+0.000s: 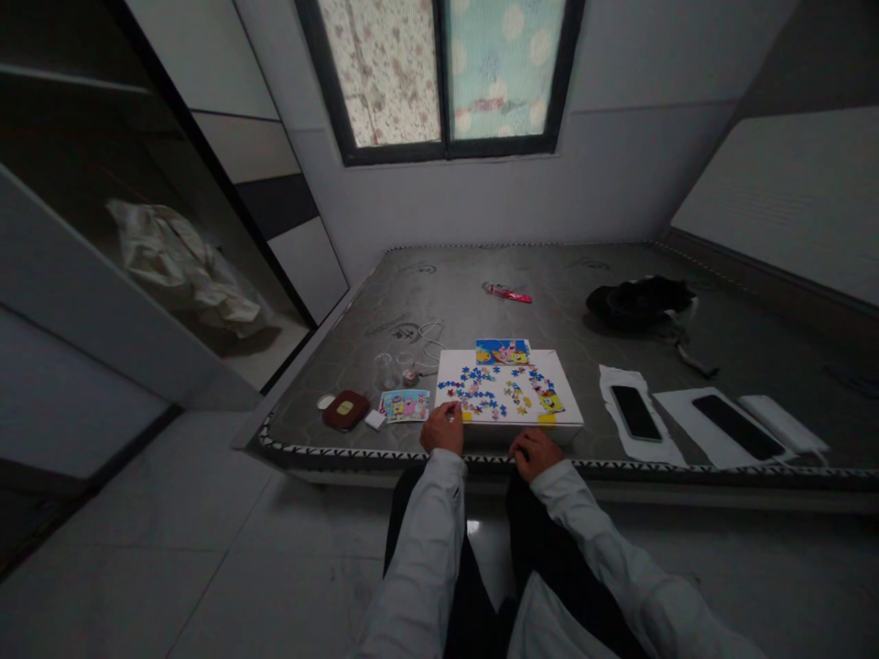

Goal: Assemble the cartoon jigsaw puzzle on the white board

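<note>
A: Where are the puzzle pieces?
B: Loose puzzle pieces (473, 373), mostly blue, lie scattered on a white box (450, 362) at the near edge of a grey mattress (439, 284). The box's long side runs left to right, across the person's front.

A: And from the fingers?
B: The loose pieces lie ahead and to the right of the left hand (443, 428), the nearer hand to most of them. A joined section with a yellow cartoon face (550, 401) lies at the box's right, just ahead of the right hand (536, 453).

A: How are the hands posed?
B: The left reaches forward to the box's near left corner, fingers bent, thumb and fingertips close together; I cannot tell whether they pinch a piece. The right hand's fingers curl inward by the front edge; whether they hold anything, I cannot tell.
</note>
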Action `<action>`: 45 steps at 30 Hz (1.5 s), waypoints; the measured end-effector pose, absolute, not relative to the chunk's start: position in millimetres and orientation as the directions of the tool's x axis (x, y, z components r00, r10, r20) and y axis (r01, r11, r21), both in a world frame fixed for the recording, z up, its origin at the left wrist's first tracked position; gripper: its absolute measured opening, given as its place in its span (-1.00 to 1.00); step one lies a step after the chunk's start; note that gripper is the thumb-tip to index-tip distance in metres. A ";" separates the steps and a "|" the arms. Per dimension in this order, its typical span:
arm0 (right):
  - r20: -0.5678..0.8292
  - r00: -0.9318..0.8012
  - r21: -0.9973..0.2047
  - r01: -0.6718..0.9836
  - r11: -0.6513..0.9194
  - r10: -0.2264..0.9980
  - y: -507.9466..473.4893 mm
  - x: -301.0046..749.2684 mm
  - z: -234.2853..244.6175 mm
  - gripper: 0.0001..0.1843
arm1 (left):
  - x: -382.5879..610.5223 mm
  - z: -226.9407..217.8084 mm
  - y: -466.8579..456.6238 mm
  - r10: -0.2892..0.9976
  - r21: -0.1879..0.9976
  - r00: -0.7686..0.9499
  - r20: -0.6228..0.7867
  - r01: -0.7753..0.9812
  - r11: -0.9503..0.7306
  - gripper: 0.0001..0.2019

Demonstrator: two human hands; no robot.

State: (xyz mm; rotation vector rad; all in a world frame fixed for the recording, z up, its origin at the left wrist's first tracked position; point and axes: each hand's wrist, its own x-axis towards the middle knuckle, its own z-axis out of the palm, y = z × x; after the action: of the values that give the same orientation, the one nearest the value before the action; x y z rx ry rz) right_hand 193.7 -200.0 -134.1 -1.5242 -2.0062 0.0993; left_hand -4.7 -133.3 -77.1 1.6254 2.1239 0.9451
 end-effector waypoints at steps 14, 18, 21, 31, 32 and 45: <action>0.468 -0.148 -0.397 0.846 0.357 0.872 -200.6 191.2 -128.6 -0.78 | -5.8 -72.6 -135.0 0.938 0.675 -0.278 0.206 0.734 0.069 -0.85; 0.456 -0.137 -0.400 0.851 0.340 0.879 -199.9 190.9 -130.5 -0.79 | -2.4 -78.9 -133.4 0.942 0.681 -0.160 0.296 0.726 -0.091 -0.82; 0.444 -0.140 -0.406 0.849 0.338 0.885 -199.5 190.3 -130.5 -0.79 | 6.2 -87.6 -135.0 0.922 0.657 0.026 0.385 0.694 -0.294 -0.79; 0.435 -0.128 -0.412 0.852 0.323 0.891 -200.0 189.9 -129.4 -0.79 | 28.1 -92.9 -147.0 0.938 0.532 0.244 0.244 0.775 -0.340 -0.57; 0.437 -0.127 -0.409 0.853 0.323 0.890 -200.2 190.0 -129.1 -0.79 | 27.7 -91.6 -147.0 0.948 0.531 0.219 0.230 0.788 -0.311 -0.57; 0.407 -0.123 -0.418 0.856 0.304 0.905 -200.7 189.6 -128.1 -0.79 | 33.8 -89.3 -151.3 0.957 0.500 0.227 0.182 0.816 -0.289 -0.57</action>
State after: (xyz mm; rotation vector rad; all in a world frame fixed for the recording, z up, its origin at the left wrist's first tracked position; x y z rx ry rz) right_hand 189.6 -200.7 -128.1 -1.5590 -1.9828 0.1073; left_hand 33.8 -151.3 -89.3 2.2061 1.6562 0.6665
